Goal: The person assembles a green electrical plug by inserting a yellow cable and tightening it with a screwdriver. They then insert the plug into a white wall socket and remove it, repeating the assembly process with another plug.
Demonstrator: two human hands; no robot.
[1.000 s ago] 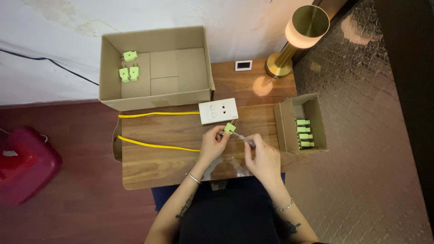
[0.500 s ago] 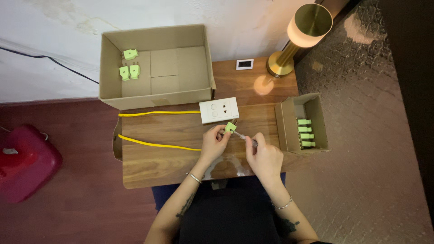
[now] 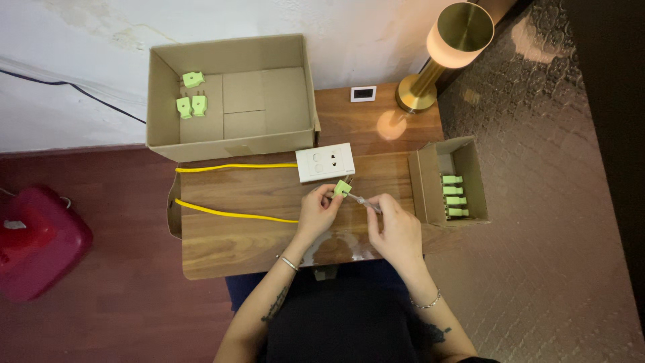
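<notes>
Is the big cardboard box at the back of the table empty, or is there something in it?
Not empty. The big cardboard box is open at the top, and three green plugs lie in its back left corner; the rest of its floor is bare.

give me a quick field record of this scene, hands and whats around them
left hand: pinches a light green plug above the table
right hand: holds a thin screwdriver, tip at the plug
table: wooden, small
white socket strip: just beyond the hands, yellow cable running left
large cardboard box: far left, three green plugs inside
small cardboard box: right of the hands, row of green plugs
brass lamp: far right corner, lit
red container: on the floor, left
</notes>
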